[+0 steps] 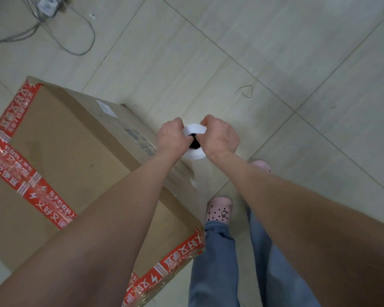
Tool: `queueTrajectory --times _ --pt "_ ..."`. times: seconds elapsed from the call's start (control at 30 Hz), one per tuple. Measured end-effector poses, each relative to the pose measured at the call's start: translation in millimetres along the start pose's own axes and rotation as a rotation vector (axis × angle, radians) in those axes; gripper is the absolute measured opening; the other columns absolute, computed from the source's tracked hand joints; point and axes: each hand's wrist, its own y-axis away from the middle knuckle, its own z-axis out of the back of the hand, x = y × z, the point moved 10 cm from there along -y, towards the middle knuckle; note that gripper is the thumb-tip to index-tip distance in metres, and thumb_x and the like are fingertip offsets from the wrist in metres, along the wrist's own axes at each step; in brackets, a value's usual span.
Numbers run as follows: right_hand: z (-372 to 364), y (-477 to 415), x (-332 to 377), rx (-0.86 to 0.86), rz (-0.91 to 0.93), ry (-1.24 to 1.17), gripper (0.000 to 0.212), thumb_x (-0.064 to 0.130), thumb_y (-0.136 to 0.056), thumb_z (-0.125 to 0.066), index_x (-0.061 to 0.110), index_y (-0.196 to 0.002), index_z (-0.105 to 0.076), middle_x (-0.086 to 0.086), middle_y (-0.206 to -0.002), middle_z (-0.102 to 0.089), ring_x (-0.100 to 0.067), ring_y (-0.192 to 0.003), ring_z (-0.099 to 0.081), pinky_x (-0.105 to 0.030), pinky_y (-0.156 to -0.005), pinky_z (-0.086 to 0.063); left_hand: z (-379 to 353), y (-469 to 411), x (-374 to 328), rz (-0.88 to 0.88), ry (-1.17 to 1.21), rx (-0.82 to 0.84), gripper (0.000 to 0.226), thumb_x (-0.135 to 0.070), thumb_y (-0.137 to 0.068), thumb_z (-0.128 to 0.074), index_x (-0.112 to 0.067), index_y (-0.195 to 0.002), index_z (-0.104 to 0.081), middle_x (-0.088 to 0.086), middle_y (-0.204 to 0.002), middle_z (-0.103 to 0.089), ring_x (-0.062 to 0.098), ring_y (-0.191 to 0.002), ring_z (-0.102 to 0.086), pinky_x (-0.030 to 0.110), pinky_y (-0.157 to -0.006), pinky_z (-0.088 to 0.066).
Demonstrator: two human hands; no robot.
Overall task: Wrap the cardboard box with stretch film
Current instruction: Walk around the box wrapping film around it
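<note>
Cardboard box (71, 156): it sits on the tiled floor (231, 52) to the left of our grip, with its side wall just below and beside the left hand; red printed tape (31, 185) crosses its top and corners
Film roll (194, 154): we hold it upright between both hands and see it from its top end, a white rim around a dark core
Left hand (171, 136): fingers curled round the left side of the roll's rim
Right hand (221, 136): fingers curled round the right side, the thumb apparently at the core
Film sheet (194, 173): a pale, crinkled strip seems to hang below the grip toward the box wall; it is too faint for us to tell whether it clings there
Step in hand: we judge that we are paying out film along the box's side, early in the wrap, since the top looks bare of film
Next move: we think it calls for keeping the film taut while we carry the roll round the far corner, walking round the box
Footing: our pink clogs (218, 210) stand just below the grip, near the box's nearest corner, so we need room to step
</note>
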Motion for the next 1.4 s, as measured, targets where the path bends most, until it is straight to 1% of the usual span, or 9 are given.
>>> queueTrajectory --times 0.1,0.3,0.43,0.57,0.73,0.93,1.17,1.3,1.4 --pt "3.0 -10.4 19.0 0.012 0.042 -0.051 0.031 0.026 -0.085 -0.06 0.027 -0.115 -0.055 0.003 -0.112 -0.061 -0.022 -0.106 -0.055 -0.029 -0.071 -0.039 13.5 -6.7 19.2 0.139 0.098 -0.033 0.024 -0.022 -0.079 -0.063 -0.007 -0.098 -0.057 0.01 -0.095 -0.061 0.03 -0.093 -0.058 0.031 -0.067 -0.041" --pt "-28.2 -19.6 38.8 0.265 -0.012 -0.099 0.05 0.043 -0.082 -0.064 0.021 -0.123 -0.045 -0.004 -0.115 -0.06 -0.027 -0.112 -0.054 -0.033 -0.078 -0.04 12.7 -0.9 74.1 0.519 0.47 -0.068 0.041 -0.038 -0.058 -0.063 -0.008 -0.086 -0.064 0.011 -0.087 -0.068 0.032 -0.083 -0.068 0.04 -0.074 -0.058" --pt "-19.9 -31.6 40.9 0.257 -0.052 -0.114 0.035 0.028 -0.089 -0.055 0.015 -0.12 -0.044 -0.008 -0.114 -0.062 -0.029 -0.104 -0.059 -0.031 -0.072 -0.038 21.0 -9.3 52.6 0.422 0.34 0.033 0.042 -0.041 -0.072 -0.063 -0.007 -0.096 -0.061 0.007 -0.09 -0.065 0.026 -0.086 -0.064 0.032 -0.072 -0.051" --pt "-11.5 -39.5 48.4 0.299 0.014 -0.07 0.033 0.028 -0.089 -0.057 0.014 -0.118 -0.049 -0.009 -0.116 -0.059 -0.029 -0.104 -0.057 -0.03 -0.073 -0.038 39.1 -26.0 14.2 0.182 0.057 -0.001 0.034 -0.015 -0.087 -0.057 -0.01 -0.119 -0.048 0.011 -0.115 -0.054 0.03 -0.104 -0.055 0.033 -0.069 -0.038" --pt "-10.7 -45.6 56.1 0.302 0.067 -0.076 0.026 0.023 -0.087 -0.057 0.012 -0.11 -0.053 -0.01 -0.109 -0.062 -0.03 -0.096 -0.06 -0.033 -0.073 -0.045 45.3 -31.9 -11.1 0.007 -0.125 -0.051 0.031 -0.008 -0.087 -0.051 -0.013 -0.118 -0.051 0.007 -0.114 -0.052 0.028 -0.099 -0.055 0.033 -0.064 -0.035" --pt "1.5 -52.6 83.3 0.206 0.213 0.102 0.031 0.015 -0.089 -0.052 0.021 -0.12 -0.051 -0.006 -0.116 -0.049 -0.025 -0.078 -0.051 -0.031 -0.066 -0.037 56.5 -40.5 8.6 0.123 0.038 -0.105 0.022 -0.01 -0.087 -0.05 -0.012 -0.108 -0.056 0.007 -0.109 -0.054 0.028 -0.096 -0.057 0.032 -0.065 -0.033" --pt "0.6 -67.0 156.0 0.182 0.422 0.273 0.034 0.012 -0.088 -0.049 0.028 -0.117 -0.055 -0.003 -0.119 -0.046 -0.027 -0.075 -0.05 -0.03 -0.064 -0.035 63.5 -45.9 72.5 0.554 0.443 -0.148 0.017 -0.019 -0.082 -0.059 -0.013 -0.099 -0.058 0.005 -0.099 -0.063 0.025 -0.091 -0.06 0.03 -0.066 -0.041" --pt "-14.4 -67.4 190.7 0.211 0.504 0.302 0.045 0.012 -0.086 -0.053 0.025 -0.129 -0.048 -0.004 -0.125 -0.044 -0.027 -0.101 -0.054 -0.032 -0.071 -0.039 61.1 -36.0 109.6 0.749 0.633 -0.164 0.026 -0.024 -0.079 -0.065 -0.012 -0.102 -0.06 0.007 -0.103 -0.066 0.028 -0.098 -0.062 0.029 -0.069 -0.043" --pt "-22.1 -75.4 184.2 0.26 0.386 0.297 0.043 0.019 -0.086 -0.058 0.02 -0.128 -0.047 -0.007 -0.125 -0.045 -0.03 -0.11 -0.053 -0.035 -0.078 -0.042 67.0 -40.6 109.9 0.686 0.587 -0.098 0.027 -0.023 -0.082 -0.062 -0.01 -0.106 -0.057 0.008 -0.104 -0.063 0.026 -0.093 -0.059 0.029 -0.066 -0.039"
